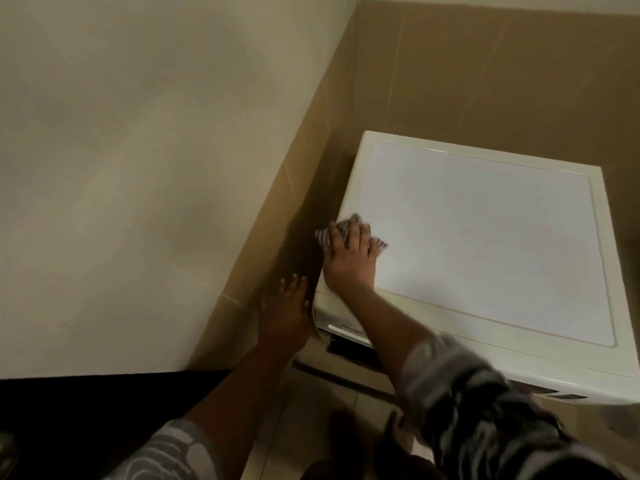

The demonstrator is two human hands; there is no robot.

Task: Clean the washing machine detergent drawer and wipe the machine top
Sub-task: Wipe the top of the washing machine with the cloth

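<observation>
Right hand point(349, 258), fingers spread flat, presses a bunched cloth point(322, 237) lying crosswise over the machine top point(485, 237)'s left edge. Left hand point(287, 306) is beside the machine, fingers straight.

1 washing machine point(485, 237), 1 cloth point(323, 237), 2 hands point(285, 299) point(348, 259), perhaps 1 drawer point(341, 325)

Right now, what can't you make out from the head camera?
Head view:
White detergent drawer front: crossed by right forearm, open or shut unclear.
Grey patterned cloth: mostly under right hand.
Left hand: shadowed, contact with white washing machine unclear.
</observation>
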